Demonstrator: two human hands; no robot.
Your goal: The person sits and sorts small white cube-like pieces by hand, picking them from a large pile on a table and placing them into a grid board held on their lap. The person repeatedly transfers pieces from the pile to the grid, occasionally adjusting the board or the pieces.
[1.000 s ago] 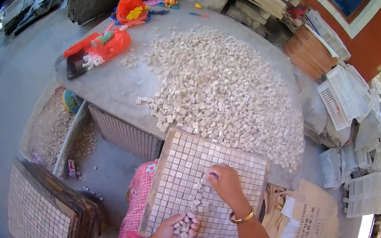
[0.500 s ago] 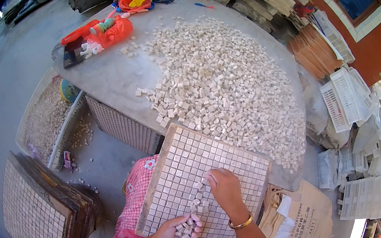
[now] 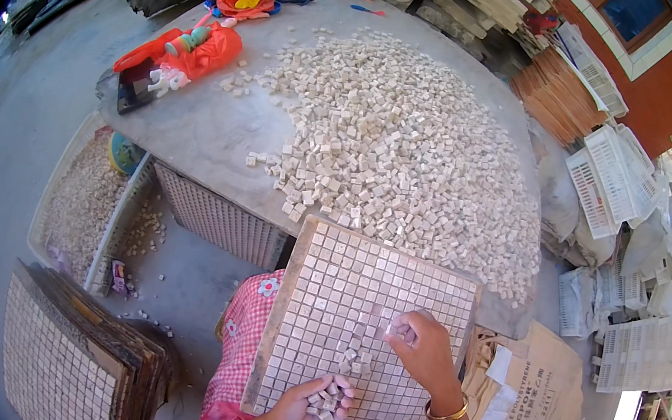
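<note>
A square grid tray (image 3: 277, 315) lies tilted across my lap, its cells filled with small pale stone tiles (image 3: 341, 286). Near its lower edge my left hand (image 3: 302, 411) is cupped, palm up, around several loose stone tiles (image 3: 327, 402). A few more loose cubes (image 3: 356, 360) rest on the grid just above those fingers. Over the tray's right half, my right hand (image 3: 422, 347) is closed with thumb and fingers pinched at the tile surface. Whatever sits in that pinch is too small to make out.
A big heap of stone tiles (image 3: 400, 141) covers the grey table (image 3: 190, 130) ahead. Red bags (image 3: 212, 50) and toys lie at its far left. A white bin of tiles (image 3: 82, 205) and stacked tile trays (image 3: 63, 351) stand left; white crates (image 3: 609, 179) are piled right.
My right hand has moved to the right and slightly nearer across the tray. Fewer loose cubes lie between the hands. My left hand stays cupped around its tiles.
</note>
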